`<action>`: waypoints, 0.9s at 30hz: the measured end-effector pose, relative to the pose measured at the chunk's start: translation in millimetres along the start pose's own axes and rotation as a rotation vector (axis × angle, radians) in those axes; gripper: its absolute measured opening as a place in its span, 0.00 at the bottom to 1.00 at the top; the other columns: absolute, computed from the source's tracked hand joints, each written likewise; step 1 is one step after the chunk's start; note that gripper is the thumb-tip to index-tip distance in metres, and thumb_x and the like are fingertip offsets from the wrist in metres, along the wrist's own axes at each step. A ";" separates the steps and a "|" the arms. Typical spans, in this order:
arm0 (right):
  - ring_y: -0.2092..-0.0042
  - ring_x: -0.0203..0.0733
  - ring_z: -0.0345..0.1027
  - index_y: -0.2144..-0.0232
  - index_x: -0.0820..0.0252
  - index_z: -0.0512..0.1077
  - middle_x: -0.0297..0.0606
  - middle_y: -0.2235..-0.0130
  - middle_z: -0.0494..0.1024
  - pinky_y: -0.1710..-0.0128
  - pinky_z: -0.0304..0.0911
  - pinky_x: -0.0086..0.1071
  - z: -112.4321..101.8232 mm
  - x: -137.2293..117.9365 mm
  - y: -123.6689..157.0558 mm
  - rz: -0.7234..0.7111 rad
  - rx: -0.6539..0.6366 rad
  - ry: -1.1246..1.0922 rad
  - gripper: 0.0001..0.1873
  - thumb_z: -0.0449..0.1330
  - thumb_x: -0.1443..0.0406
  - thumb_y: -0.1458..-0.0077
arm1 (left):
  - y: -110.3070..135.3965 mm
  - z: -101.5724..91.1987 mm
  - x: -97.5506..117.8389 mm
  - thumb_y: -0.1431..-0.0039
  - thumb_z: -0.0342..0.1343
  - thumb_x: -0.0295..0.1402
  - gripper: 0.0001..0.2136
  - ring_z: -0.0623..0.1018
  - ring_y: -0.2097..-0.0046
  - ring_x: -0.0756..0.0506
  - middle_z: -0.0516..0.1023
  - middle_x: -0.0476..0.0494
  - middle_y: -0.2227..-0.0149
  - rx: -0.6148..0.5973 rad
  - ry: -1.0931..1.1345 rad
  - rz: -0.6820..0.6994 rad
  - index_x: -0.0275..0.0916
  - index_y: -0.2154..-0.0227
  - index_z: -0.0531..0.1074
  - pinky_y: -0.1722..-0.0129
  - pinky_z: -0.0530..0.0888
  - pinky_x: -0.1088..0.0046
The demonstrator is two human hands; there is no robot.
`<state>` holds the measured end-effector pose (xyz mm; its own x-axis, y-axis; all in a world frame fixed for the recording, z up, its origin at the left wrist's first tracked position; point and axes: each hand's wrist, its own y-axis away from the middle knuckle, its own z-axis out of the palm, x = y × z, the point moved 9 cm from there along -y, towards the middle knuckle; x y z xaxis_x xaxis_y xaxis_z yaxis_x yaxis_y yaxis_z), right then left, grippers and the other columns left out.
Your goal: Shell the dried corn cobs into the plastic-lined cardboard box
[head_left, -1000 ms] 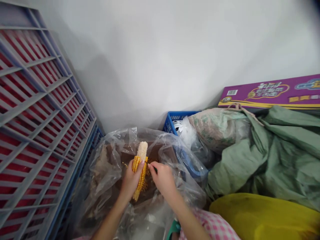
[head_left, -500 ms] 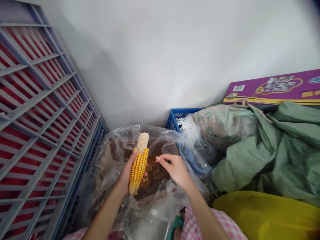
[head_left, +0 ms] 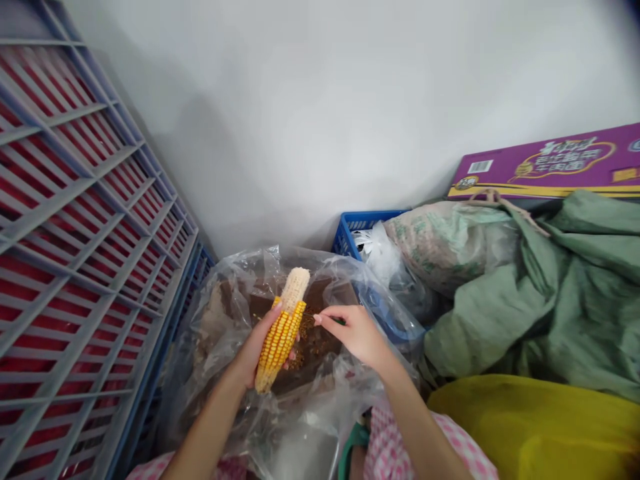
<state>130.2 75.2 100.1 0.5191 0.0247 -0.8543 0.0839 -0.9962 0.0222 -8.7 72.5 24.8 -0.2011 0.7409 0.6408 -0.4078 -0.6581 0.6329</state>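
Observation:
An ear of corn (head_left: 281, 337) is wrapped in my left hand (head_left: 255, 347), tilted with its upper end leaning right. Its top part is a bare pale cob; rows of yellow kernels cover the rest. Just right of it, my right hand (head_left: 353, 333) is closed in a pinch, apart from the corn. A bit of green shows between its fingers, and a thin dark tip seems to point at the corn; most of this slim tool is hidden. Below both hands, a clear plastic bag (head_left: 195, 360) lies open, with loose kernels (head_left: 307, 340) on its brown bottom.
Stacked plastic crates (head_left: 95, 247) rise close on the left. To the right are a blue basket (head_left: 345, 237) with bags, a green cloth sack (head_left: 495, 307), a purple box (head_left: 540, 163) and a yellow object (head_left: 525, 427). A white wall (head_left: 310, 120) stands ahead.
The corn has tilted further right in my left hand, its bare end shifting right. My right hand stays beside it, pinched, nearly in the same place. The view has shifted slightly.

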 end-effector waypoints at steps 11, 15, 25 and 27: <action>0.71 0.39 0.69 0.73 0.57 0.76 0.36 0.72 0.78 0.71 0.54 0.28 20.0 11.3 5.4 0.095 0.136 0.173 0.16 0.50 0.61 0.43 | -6.4 -1.6 -13.8 0.48 0.51 0.49 0.21 0.72 0.83 0.50 0.72 0.48 0.78 0.097 -0.061 0.037 0.36 0.60 0.67 0.88 0.67 0.77; 0.71 0.40 0.69 0.71 0.59 0.76 0.39 0.71 0.79 0.71 0.53 0.28 24.5 15.9 5.8 0.168 0.205 0.258 0.16 0.49 0.63 0.42 | -6.1 -4.6 -13.6 0.48 0.52 0.47 0.20 0.72 0.83 0.50 0.71 0.51 0.79 0.199 -0.018 0.112 0.37 0.59 0.66 0.88 0.67 0.78; 0.70 0.37 0.70 0.68 0.60 0.74 0.38 0.69 0.78 0.70 0.55 0.26 54.8 33.7 2.2 0.262 0.264 0.138 0.17 0.46 0.65 0.41 | -17.2 -10.5 -32.8 0.44 0.49 0.45 0.17 0.74 0.81 0.51 0.73 0.48 0.79 0.270 0.240 0.107 0.35 0.64 0.69 0.84 0.69 0.80; 0.70 0.38 0.69 0.71 0.59 0.75 0.38 0.71 0.78 0.71 0.55 0.26 53.8 34.9 -3.5 0.269 0.199 0.147 0.17 0.47 0.63 0.42 | -15.8 -11.1 -33.3 0.45 0.49 0.46 0.17 0.74 0.81 0.51 0.73 0.48 0.79 0.284 0.244 0.089 0.35 0.64 0.69 0.84 0.69 0.80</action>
<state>102.3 75.1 42.2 0.6184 -0.2429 -0.7474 -0.2315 -0.9651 0.1222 -5.4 59.7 -11.4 -0.4446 0.6667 0.5982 -0.1228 -0.7069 0.6966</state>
